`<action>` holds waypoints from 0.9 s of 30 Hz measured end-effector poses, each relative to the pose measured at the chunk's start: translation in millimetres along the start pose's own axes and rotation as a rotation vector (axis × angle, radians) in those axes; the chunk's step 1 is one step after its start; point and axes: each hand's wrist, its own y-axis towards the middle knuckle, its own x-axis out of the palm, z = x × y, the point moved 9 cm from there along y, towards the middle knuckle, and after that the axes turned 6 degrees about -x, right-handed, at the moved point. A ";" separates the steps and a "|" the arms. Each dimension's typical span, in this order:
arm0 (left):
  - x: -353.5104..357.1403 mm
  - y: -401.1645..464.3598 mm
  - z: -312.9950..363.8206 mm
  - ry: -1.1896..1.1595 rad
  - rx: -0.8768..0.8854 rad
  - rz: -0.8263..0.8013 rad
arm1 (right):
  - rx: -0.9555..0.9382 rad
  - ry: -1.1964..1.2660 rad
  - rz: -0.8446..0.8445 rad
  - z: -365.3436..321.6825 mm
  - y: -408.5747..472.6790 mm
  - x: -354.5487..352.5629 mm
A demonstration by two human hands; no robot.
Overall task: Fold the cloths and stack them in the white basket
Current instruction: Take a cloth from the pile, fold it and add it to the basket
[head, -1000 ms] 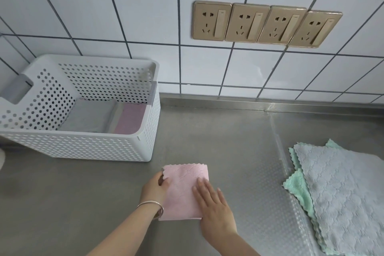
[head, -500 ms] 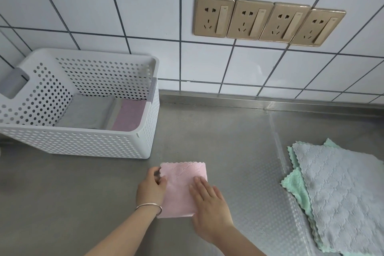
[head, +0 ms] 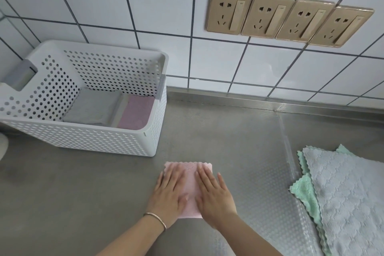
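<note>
**Two flat hands on a small pink cloth**

Right now a folded pink cloth lies on the grey metal counter, close to the person and a little to the right of the white basket. The cloth is longer than it is wide. Its long side runs from the person toward the tiled wall. Its wavy edge points at the wall, and its straight edge is near the wrists.

The left hand lies flat on the left part of the cloth, with straight fingers pointing at the wall. The right hand lies flat on the right part in the same way. Both hands press down and do not curl round anything. A thin bracelet is on the left wrist.

The white basket has many little holes and stands on the counter, near the wall. Inside it, a folded grey cloth lies on the left and a folded pink-purple cloth lies on the right, side by side.

On the far right of the counter, a big grey cloth lies spread out on top of a green cloth.

Four gold wall sockets sit in a row on the tiles.
</note>
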 end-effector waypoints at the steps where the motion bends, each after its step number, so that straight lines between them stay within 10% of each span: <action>1: 1.6 0.7 -0.5 -0.001 -0.007 -0.003 | 0.012 0.005 -0.013 1.8 -0.8 2.5; 12: -0.5 5.0 -7.7 -0.120 -0.010 0.038 | 0.060 0.066 -0.088 4.9 7.1 3.1; 19: -18.4 -32.7 -71.4 -0.595 -0.775 0.128 | 0.750 0.693 -0.006 53.6 -31.0 -4.7; 27: -15.0 -40.6 -56.4 -0.403 -0.814 -0.116 | 0.867 0.829 -0.186 27.3 -44.0 15.2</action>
